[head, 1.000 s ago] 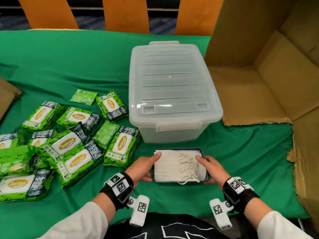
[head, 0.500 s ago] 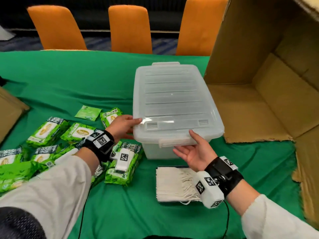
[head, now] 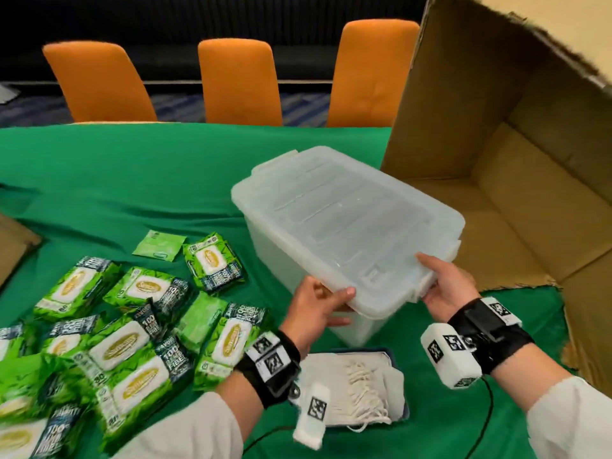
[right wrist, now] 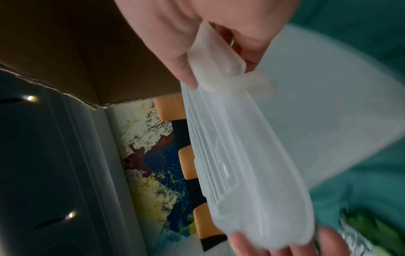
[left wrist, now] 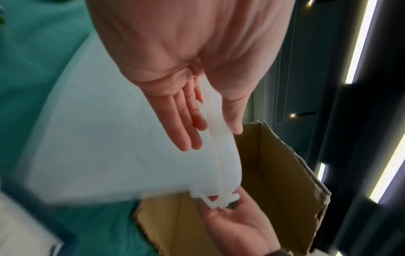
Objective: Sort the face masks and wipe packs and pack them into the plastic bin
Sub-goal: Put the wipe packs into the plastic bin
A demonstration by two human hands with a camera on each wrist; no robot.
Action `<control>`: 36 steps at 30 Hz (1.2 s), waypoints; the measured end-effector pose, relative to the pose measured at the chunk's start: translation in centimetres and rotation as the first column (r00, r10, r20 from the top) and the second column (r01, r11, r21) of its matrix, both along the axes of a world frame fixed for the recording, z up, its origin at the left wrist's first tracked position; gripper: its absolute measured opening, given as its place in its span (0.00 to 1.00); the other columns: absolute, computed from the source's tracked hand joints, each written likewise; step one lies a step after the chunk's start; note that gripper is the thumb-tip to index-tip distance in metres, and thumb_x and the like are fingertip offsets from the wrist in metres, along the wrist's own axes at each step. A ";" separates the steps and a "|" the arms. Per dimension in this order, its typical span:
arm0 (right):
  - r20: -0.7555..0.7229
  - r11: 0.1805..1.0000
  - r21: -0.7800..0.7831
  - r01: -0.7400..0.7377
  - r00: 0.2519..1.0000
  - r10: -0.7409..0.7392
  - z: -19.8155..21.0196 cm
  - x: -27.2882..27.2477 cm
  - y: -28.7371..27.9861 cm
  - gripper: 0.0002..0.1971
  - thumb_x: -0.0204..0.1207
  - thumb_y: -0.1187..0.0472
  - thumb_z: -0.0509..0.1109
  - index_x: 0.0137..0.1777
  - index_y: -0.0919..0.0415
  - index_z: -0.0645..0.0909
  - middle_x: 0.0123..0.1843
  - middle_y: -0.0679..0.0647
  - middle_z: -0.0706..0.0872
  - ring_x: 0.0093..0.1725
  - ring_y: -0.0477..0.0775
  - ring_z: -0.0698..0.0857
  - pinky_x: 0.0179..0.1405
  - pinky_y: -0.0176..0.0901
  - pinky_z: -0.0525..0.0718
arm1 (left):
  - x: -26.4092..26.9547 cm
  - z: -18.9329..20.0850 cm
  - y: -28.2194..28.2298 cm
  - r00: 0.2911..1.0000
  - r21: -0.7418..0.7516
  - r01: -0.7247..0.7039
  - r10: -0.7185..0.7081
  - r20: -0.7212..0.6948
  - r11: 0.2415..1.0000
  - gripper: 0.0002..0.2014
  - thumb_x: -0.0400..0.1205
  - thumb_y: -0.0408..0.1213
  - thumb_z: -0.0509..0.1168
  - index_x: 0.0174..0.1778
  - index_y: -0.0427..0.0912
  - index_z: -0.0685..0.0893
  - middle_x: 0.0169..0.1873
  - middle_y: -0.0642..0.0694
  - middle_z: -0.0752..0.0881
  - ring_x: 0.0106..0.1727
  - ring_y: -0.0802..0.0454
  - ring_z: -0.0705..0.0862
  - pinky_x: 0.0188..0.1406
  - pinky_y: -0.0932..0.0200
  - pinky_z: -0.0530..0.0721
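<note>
Three orange chairs (head: 238, 81) stand behind the green-clothed table (head: 132, 173).

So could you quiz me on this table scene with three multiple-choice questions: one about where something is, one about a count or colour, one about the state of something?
1. Where does the stack of face masks lie?
A. inside the cardboard box
B. on the green cloth, near the person, in front of the plastic bin
C. on a chair

2. How many orange chairs stand behind the table?
A. one
B. three
C. five

3. What state is the plastic bin in?
A. lid off, lying on the cloth
B. full of wipe packs
C. lid on, gripped at its near edge by both hands

Answers:
1 B, the masks sit between the wrists.
2 B, three chair backs show.
3 C, left hand and right hand grip the rim.
</note>
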State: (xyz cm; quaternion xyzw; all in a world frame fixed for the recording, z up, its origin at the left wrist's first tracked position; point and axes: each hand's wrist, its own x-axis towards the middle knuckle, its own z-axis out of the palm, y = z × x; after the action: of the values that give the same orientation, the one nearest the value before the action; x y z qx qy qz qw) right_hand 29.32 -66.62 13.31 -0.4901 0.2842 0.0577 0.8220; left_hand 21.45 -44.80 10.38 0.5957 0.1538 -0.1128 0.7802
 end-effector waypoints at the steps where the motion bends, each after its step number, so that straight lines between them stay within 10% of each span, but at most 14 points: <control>1: 0.012 0.999 -0.033 -0.002 1.000 0.002 -0.2 0.1 -0.7 0.18 0.78 0.71 0.74 0.68 0.65 0.83 0.60 0.62 0.92 0.57 0.60 0.92 0.55 0.55 0.91 | -0.5 -0.5 0.1 0.998 0.017 0.053 -0.053 -0.016 0.998 0.17 0.82 0.36 0.75 0.59 0.35 0.76 0.54 0.36 0.91 0.51 0.40 0.93 0.40 0.47 0.92; 4: 0.027 0.993 -0.120 -0.014 0.999 0.017 -0.9 0.0 -2.1 0.12 0.82 0.70 0.71 0.64 0.65 0.83 0.56 0.60 0.92 0.51 0.57 0.92 0.51 0.52 0.89 | -0.5 -1.0 2.8 0.983 0.119 0.184 -0.182 -0.031 0.976 0.13 0.85 0.40 0.72 0.54 0.36 0.77 0.50 0.33 0.91 0.42 0.38 0.92 0.32 0.50 0.90; 13: -0.051 0.874 -0.406 -0.267 0.962 0.270 -3.2 -1.9 -4.2 0.17 0.85 0.47 0.69 0.66 0.57 0.79 0.63 0.60 0.90 0.54 0.62 0.92 0.48 0.63 0.92 | 4.9 0.5 10.0 0.986 0.239 -0.051 0.087 -0.141 0.970 0.30 0.82 0.48 0.75 0.75 0.50 0.67 0.56 0.34 0.89 0.46 0.33 0.94 0.37 0.41 0.92; 16: -0.104 0.478 -0.827 -0.296 0.916 0.388 -3.8 -1.9 -6.3 0.39 0.77 0.33 0.70 0.82 0.50 0.65 0.82 0.54 0.73 0.77 0.57 0.77 0.75 0.64 0.78 | 5.3 -1.5 9.0 0.983 0.074 -0.065 0.077 -0.164 0.995 0.33 0.82 0.45 0.76 0.79 0.42 0.70 0.62 0.28 0.87 0.50 0.32 0.93 0.37 0.44 0.92; 18: 0.016 0.139 -0.988 -0.074 0.833 0.553 -3.0 -1.5 -8.4 0.38 0.81 0.42 0.71 0.86 0.53 0.61 0.85 0.52 0.66 0.83 0.52 0.67 0.83 0.55 0.67 | 5.6 -1.8 8.4 0.988 -0.003 -0.098 0.097 -0.124 0.995 0.26 0.84 0.39 0.73 0.75 0.35 0.76 0.63 0.28 0.86 0.47 0.35 0.93 0.36 0.48 0.92; 22: -0.198 -0.277 -0.947 0.163 0.383 0.902 -1.1 0.6 -11.3 0.22 0.76 0.54 0.78 0.70 0.50 0.83 0.68 0.49 0.83 0.69 0.52 0.81 0.71 0.57 0.83 | 6.3 -1.7 8.0 0.987 -0.027 -0.140 0.137 -0.084 0.990 0.20 0.86 0.36 0.69 0.73 0.33 0.77 0.55 0.35 0.88 0.40 0.41 0.91 0.37 0.48 0.93; 28: -0.195 -0.290 -0.913 0.288 0.317 0.928 0.1 2.4 -9.5 0.13 0.67 0.59 0.86 0.50 0.53 0.88 0.48 0.46 0.90 0.46 0.52 0.88 0.43 0.55 0.91 | 6.5 -2.0 8.1 0.985 0.010 -0.167 0.167 -0.041 0.986 0.16 0.87 0.37 0.68 0.69 0.36 0.79 0.57 0.36 0.87 0.42 0.41 0.89 0.35 0.47 0.93; 36: -0.147 -0.274 -0.881 0.385 0.328 0.933 -2.0 1.4 -10.1 0.08 0.70 0.57 0.81 0.46 0.56 0.87 0.44 0.48 0.89 0.43 0.53 0.86 0.34 0.45 0.87 | 6.6 -2.2 8.5 0.985 0.071 -0.171 0.172 -0.014 0.983 0.15 0.88 0.38 0.67 0.69 0.37 0.79 0.64 0.32 0.86 0.46 0.40 0.89 0.35 0.49 0.92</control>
State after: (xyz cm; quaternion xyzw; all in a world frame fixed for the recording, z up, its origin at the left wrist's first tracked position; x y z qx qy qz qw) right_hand 30.72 -76.77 11.28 -0.9059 -0.3994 -0.1169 0.0790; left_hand 28.09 -36.30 8.17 0.6058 0.2163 -0.0458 0.7643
